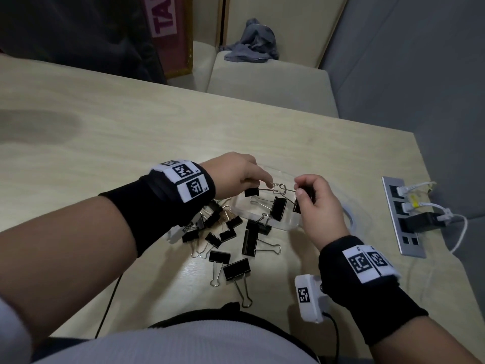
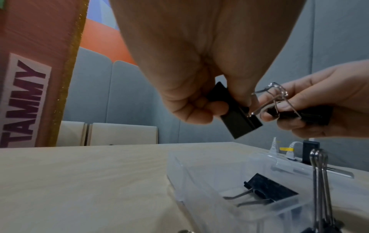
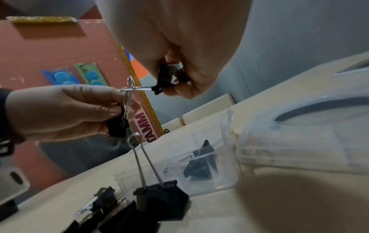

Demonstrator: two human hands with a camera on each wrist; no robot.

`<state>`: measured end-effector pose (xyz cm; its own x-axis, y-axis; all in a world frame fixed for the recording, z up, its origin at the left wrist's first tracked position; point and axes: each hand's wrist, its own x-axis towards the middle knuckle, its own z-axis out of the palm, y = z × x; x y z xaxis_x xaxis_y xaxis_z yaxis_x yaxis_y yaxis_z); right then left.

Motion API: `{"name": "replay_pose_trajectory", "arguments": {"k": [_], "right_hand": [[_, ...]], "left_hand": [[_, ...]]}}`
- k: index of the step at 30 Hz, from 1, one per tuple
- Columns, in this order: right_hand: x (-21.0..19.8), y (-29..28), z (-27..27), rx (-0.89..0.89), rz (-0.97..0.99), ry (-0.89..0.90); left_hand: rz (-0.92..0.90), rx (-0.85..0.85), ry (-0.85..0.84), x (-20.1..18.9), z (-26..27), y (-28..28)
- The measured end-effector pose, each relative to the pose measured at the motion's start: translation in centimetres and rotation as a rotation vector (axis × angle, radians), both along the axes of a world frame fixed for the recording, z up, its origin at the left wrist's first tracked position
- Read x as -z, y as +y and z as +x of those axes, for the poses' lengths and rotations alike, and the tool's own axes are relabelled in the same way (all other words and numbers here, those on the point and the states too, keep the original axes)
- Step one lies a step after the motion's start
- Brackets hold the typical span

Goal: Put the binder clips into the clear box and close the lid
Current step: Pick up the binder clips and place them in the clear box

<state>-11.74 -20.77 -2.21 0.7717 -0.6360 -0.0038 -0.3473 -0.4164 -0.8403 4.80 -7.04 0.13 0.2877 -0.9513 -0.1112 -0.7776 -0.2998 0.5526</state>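
Two binder clips hooked by their wire handles, held above the clear box, which sits on the table with one clip inside; more loose just beside it. I judge a sharp tug could fling one past the box. My left hand pinches one clip body, right hand pinches the other, both raised, knuckles up

Left hand, right hand: raised, fingers pinched.
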Motion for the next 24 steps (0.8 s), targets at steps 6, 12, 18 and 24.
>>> {"name": "replay_pose_trajectory", "arguments": {"k": [6,12,18,24], "right_hand": [[-0.7,-0.2,0.3,-0.185,-0.086,0.161],[-1.1,-1.0,-0.1,-0.122,0.027,0.171],[-0.7,-1.4,0.3,0.005,-0.004,0.168],[-0.9,-0.8,0.6,-0.004,-0.051,0.231]], "left_hand": [[-0.156,0.035,-0.134,0.3,0.2,0.3],[-0.107,-0.089,-0.189,0.5,0.9,0.9],[0.131,-0.15,-0.075,1.2,-0.2,0.1],[0.294,-0.104,-0.184,2.9,-0.9,-0.9]]}}
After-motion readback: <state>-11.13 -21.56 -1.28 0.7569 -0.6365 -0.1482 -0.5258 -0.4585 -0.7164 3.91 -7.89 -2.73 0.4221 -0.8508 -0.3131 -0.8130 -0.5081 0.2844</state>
